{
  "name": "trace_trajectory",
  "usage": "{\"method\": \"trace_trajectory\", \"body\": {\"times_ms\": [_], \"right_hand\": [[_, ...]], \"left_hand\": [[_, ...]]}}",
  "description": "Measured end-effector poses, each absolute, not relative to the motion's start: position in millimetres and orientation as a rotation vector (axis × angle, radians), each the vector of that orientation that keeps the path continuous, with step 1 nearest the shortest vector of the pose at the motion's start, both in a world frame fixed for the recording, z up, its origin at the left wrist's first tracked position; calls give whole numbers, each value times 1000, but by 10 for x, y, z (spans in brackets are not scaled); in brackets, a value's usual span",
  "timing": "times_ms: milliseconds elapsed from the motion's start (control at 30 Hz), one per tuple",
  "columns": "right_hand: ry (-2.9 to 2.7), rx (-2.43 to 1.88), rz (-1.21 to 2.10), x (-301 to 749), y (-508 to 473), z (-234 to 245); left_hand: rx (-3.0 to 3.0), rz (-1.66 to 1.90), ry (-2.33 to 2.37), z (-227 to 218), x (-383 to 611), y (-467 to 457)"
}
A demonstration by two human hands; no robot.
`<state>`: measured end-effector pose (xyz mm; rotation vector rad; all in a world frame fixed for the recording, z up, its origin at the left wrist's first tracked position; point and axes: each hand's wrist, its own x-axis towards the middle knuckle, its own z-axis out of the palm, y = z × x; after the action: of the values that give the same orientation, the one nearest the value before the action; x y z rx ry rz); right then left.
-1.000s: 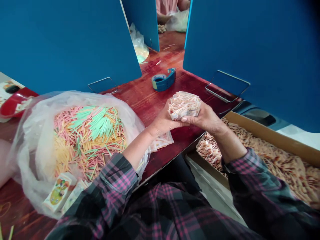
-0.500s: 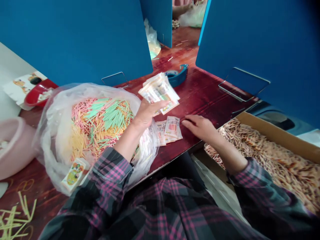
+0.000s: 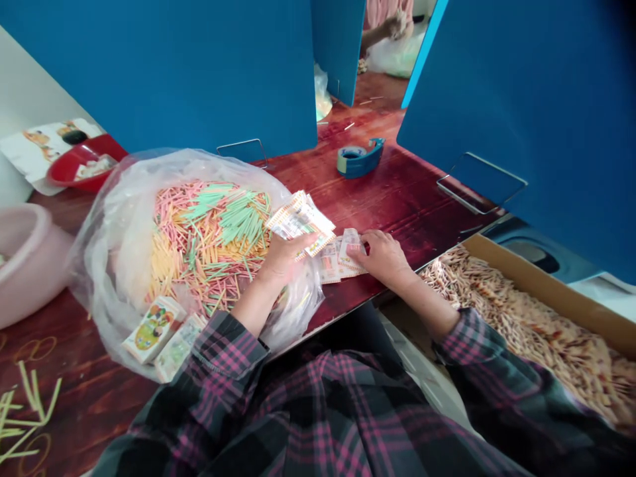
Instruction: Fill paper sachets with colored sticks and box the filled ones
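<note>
Since the earlier frame the right hand (image 3: 385, 258) has moved onto the paper packets (image 3: 330, 263) on the red wooden table (image 3: 417, 199), its fingers seemingly pinching one, while the left hand (image 3: 283, 260) clasps a sheaf of packets (image 3: 299, 222) over the plastic bag (image 3: 114, 265) of coloured sticks (image 3: 209, 238), and the cardboard box (image 3: 527, 283) at right holds a deep heap of finished-looking bundles.

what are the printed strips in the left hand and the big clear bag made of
The strips look like thin paper or plastic film, limp with slight sheen; hard to tell which. The bag looks like thin polythene: glossy, softly creased, see-through.

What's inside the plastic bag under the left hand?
The clear plastic bag holds loose pink, yellow and green sticks; anything beneath the top layers cannot be seen.
</note>
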<state>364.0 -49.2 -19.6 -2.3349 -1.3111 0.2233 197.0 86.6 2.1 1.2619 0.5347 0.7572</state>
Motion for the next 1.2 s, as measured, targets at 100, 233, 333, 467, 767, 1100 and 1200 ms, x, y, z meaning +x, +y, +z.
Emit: {"method": "trace_trajectory", "body": {"times_ms": [100, 233, 333, 467, 767, 1100, 1200], "right_hand": [[-1155, -2264, 274, 3673, -456, -225], [-762, -2006, 433, 3775, -474, -258], [-589, -1720, 554, 3731, -496, -240], [-698, -1727, 620, 3424, -459, -198], [-1254, -2469, 132, 3215, -454, -93], [-1259, -2558, 613, 3372, -252, 132], [-1296, -2511, 677, 3349, -195, 169]], "left_hand": [[1222, 784, 555, 20, 1874, 872], [1172, 845, 561, 25, 1806, 917], [1170, 849, 526, 5, 1805, 957], [1137, 844, 488, -51, 1813, 983], [1107, 873, 469, -79, 1812, 966], [1127, 839, 433, -53, 1814, 918], [1173, 853, 404, -43, 1822, 925]]}}
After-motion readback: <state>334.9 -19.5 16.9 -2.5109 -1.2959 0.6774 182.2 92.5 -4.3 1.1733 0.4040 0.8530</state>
